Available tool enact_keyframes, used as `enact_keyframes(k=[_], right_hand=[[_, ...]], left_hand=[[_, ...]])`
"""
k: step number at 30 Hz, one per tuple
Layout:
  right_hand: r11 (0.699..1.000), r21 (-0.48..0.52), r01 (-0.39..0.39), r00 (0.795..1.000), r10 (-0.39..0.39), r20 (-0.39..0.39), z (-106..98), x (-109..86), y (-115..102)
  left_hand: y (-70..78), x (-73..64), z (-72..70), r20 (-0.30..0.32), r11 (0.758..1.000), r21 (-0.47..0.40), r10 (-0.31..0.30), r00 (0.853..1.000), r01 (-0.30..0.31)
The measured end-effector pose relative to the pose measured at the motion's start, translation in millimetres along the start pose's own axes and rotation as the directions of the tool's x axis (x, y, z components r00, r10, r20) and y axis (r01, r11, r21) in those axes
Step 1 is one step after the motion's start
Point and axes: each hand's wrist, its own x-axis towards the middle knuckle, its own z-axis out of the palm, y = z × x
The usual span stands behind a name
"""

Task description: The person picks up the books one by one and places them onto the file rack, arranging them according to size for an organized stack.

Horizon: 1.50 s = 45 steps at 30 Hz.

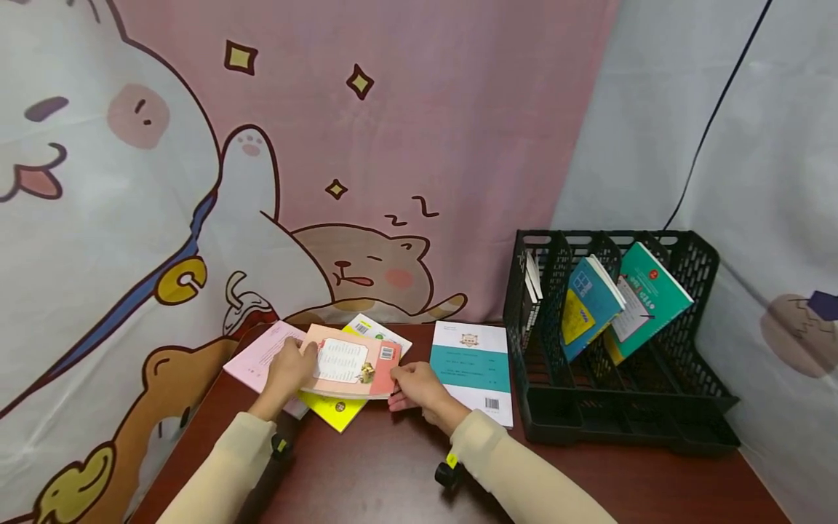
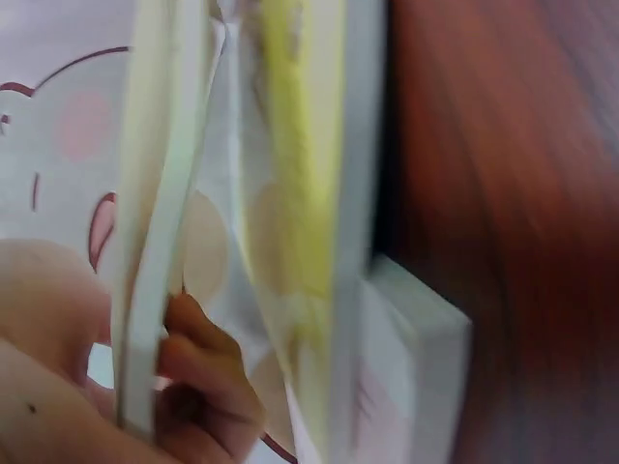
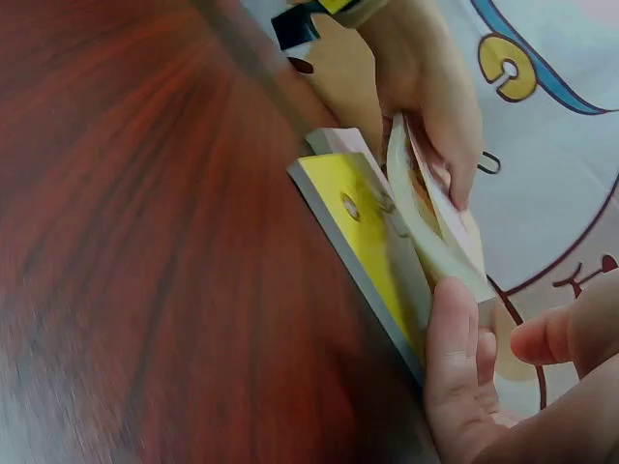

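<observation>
My left hand grips the left end of a peach-coloured book, thumb on its cover and fingers behind. In the left wrist view, the curled fingers show on the far side of its pages. At the book's lower right corner, my right hand touches the edge with extended fingers. One fingertip stands apart from the book in the right wrist view. Beneath the held book lie a yellow-and-white book and a pale pink book, overlapping at angles.
A white-and-teal book lies flat right of my hands. Beside it stands a black slotted file rack holding a blue-and-yellow book, a green book and white-edged books. A cartoon-printed curtain hangs behind the brown table.
</observation>
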Motion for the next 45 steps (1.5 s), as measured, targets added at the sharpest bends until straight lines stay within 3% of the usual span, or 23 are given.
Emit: enact_keyframes(k=[7, 11, 15, 19, 25, 31, 35, 37, 40, 45], right_hand=[[0.999, -0.042, 0.015, 0.995, -0.019, -0.099, -45.5, -8.7, -3.8], [0.999, 0.025, 0.028, 0.997, -0.026, -0.078, -71.1, -15.5, -11.1], [0.998, 0.048, 0.035, 0.997, -0.032, -0.076, -91.1, -27.9, -17.1], [0.996, 0.042, 0.072, 0.99, -0.067, -0.128, -108.0, -40.5, -16.6], [0.99, 0.027, 0.142, 0.985, -0.139, -0.098, -121.8, -52.1, -14.4], [0.99, 0.06, 0.131, 0.987, -0.125, -0.098, -134.4, -58.8, -14.5], [0.989, 0.095, 0.117, 0.988, -0.106, -0.108, -140.3, -61.6, -15.4], [0.988, 0.105, 0.114, 0.989, -0.103, -0.11, -141.6, -62.4, -16.5], [0.988, 0.101, 0.114, 0.987, -0.101, -0.122, -142.4, -63.4, -19.3], [0.996, 0.017, 0.09, 0.994, -0.088, -0.07, -145.5, -66.3, -22.5]], left_hand=[[35.9, -11.3, 14.2, 0.076, 0.978, -0.206, 0.053, 0.996, -0.036], [58.3, -22.6, 23.4, 0.107, 0.953, -0.296, 0.103, 0.989, -0.067], [79.6, -36.5, 38.1, 0.169, 0.927, -0.371, 0.132, 0.977, -0.061], [96.2, -49.5, 55.3, 0.219, 0.895, -0.442, 0.173, 0.96, -0.06], [107.3, -57.8, 66.3, 0.221, 0.856, -0.512, 0.211, 0.952, -0.071], [115.2, -57.8, 70.2, 0.265, 0.802, -0.597, 0.226, 0.937, -0.025], [118.0, -54.7, 66.1, 0.298, 0.794, -0.607, 0.244, 0.923, -0.014], [117.3, -51.9, 62.7, 0.327, 0.797, -0.604, 0.258, 0.909, -0.009], [114.2, -44.5, 58.4, 0.378, 0.797, -0.604, 0.299, 0.876, -0.012], [110.3, -30.7, 51.2, 0.462, 0.792, -0.609, 0.386, 0.798, -0.031]])
